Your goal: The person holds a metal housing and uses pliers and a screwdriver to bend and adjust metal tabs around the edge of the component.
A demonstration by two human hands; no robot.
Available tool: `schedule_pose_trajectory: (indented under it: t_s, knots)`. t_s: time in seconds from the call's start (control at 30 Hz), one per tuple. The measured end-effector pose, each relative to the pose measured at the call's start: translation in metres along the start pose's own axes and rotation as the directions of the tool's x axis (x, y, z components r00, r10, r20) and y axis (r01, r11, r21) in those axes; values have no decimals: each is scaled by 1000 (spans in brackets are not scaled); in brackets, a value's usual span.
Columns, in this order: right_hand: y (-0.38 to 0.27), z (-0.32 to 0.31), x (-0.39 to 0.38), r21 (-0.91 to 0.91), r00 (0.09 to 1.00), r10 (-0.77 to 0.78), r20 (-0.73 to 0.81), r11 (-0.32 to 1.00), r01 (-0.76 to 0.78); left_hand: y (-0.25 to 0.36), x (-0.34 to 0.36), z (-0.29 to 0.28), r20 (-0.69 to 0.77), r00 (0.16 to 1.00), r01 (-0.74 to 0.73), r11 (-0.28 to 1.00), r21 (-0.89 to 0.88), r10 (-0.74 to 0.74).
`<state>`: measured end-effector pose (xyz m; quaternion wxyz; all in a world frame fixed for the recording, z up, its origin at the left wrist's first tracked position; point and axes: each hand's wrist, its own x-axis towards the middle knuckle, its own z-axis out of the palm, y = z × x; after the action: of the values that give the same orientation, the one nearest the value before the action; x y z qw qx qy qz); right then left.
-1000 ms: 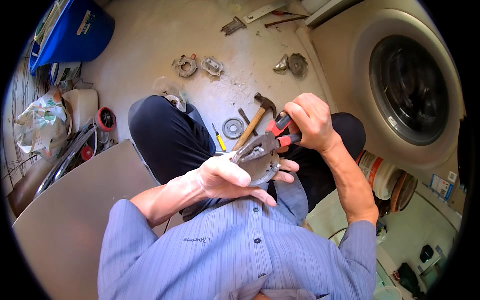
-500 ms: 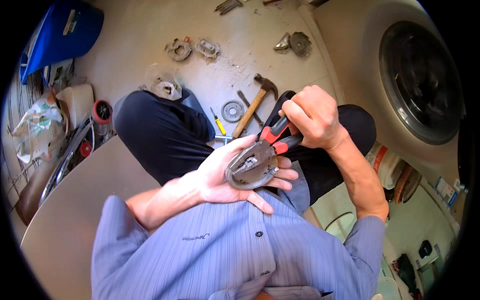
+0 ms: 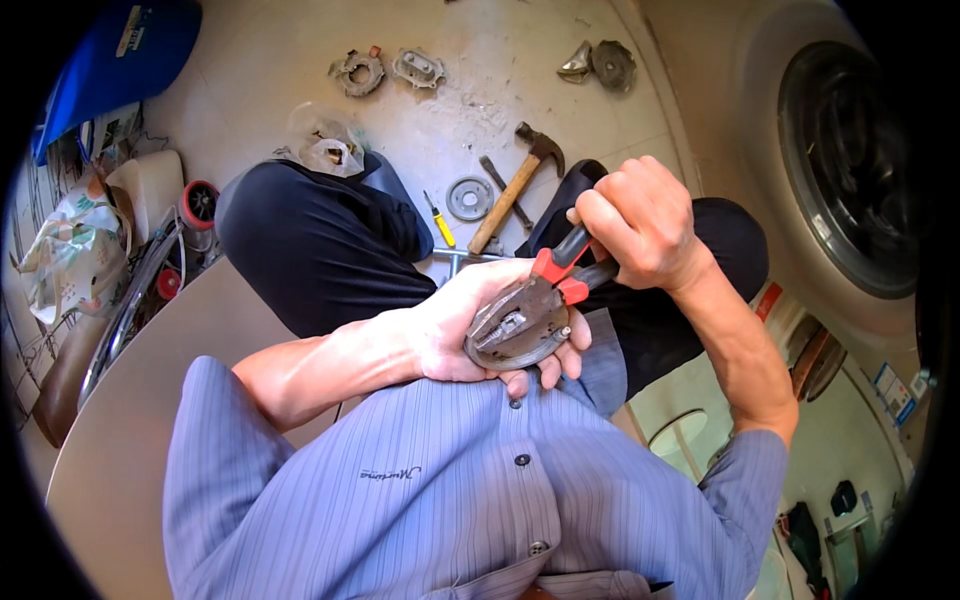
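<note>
- one pair of red-and-black pliers (image 3: 538, 296)
- one held round metal part (image 3: 530, 352)
- one hammer (image 3: 512, 197)
- one yellow screwdriver (image 3: 443, 228)
- one T-shaped tool (image 3: 457, 254)
- one dark rod (image 3: 490, 170)
- one ringed grey disc (image 3: 460, 203)
- two pale castings (image 3: 419, 68)
- two red wheels (image 3: 200, 204)
- one blue tub (image 3: 150, 70)

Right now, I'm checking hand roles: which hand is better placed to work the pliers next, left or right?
The right hand, I'd judge: it grips the red-handled pliers. The left hand is cupped beneath the round metal part, so it seems better placed to steady that.
</note>
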<state>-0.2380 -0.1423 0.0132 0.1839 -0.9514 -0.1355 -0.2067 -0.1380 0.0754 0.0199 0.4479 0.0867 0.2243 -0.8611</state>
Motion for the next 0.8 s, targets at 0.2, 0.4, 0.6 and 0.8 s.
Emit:
schedule_pose_trajectory:
  t_s: [0.2, 0.4, 0.6, 0.8]
  knots:
    - [3, 1, 2, 48, 995, 50, 87, 997, -54, -2, 2, -4, -30, 998, -59, 995, -83, 56]
    - [-4, 8, 1, 26, 989, 83, 122, 996, -87, -12, 0, -10, -95, 986, -147, 983, -109, 136]
    - [-12, 14, -2, -77, 983, 142, 115, 988, -134, -14, 9, -26, -66, 970, -240, 962, -132, 233]
    - [-14, 11, -7, -129, 978, 160, 136, 981, -143, -15, 15, -33, 7, 970, -237, 957, -165, 241]
